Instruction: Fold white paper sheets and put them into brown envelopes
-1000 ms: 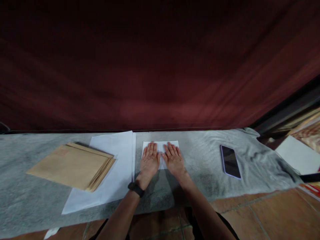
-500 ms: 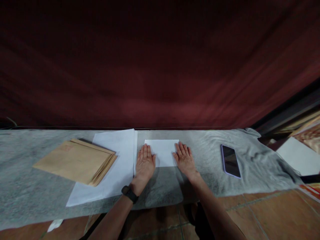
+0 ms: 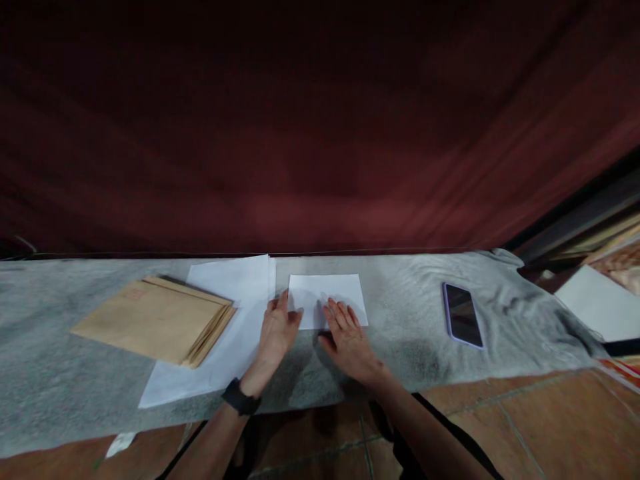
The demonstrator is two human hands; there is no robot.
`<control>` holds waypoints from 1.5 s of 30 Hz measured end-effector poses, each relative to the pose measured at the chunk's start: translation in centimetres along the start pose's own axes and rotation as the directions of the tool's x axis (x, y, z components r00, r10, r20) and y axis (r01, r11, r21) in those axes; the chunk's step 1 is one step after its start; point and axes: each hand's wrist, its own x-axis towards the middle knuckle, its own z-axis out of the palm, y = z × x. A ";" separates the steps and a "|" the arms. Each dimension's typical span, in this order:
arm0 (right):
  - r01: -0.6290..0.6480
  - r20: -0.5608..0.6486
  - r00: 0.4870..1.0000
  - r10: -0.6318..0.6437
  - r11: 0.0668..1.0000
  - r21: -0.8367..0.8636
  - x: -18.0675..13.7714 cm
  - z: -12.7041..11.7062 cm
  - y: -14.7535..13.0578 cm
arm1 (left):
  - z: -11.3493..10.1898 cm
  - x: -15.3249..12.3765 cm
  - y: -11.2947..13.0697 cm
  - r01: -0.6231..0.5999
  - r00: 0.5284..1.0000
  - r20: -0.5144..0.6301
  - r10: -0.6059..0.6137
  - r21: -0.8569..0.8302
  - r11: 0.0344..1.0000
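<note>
A small white rectangle of paper [image 3: 320, 288] lies flat on the grey cloth in front of me; whether it is folded I cannot tell. At its left edge is my left hand [image 3: 279, 330], wearing a black wristwatch [image 3: 241, 398], index finger stretched along the edge and thumb spread over the lower left corner. My right hand [image 3: 350, 343] rests palm down over the paper's near edge, fingers extended onto it and thumb apart. Larger white sheets [image 3: 245, 283] lie left of the left hand, partly covered by a stack of brown envelopes [image 3: 155, 320].
A phone with a purple rim [image 3: 463, 315] lies on the grey cloth [image 3: 405, 300] to the right. Behind the surface hangs a dark red curtain [image 3: 320, 220]. A white board or sheet [image 3: 600, 303] is at the far right. Below shows a tiled floor [image 3: 520, 413] with a white scrap [image 3: 121, 444].
My right hand has moved from the paper's right edge left and nearer, onto its near edge. My left hand has shifted slightly left and nearer, its other fingers now bent.
</note>
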 end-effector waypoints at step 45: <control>-0.561 0.249 0.743 0.622 0.374 0.738 1.0 -4.6 7.3 | -0.2 1.7 -0.5 0.244 0.957 0.282 -0.063 -0.672 0.699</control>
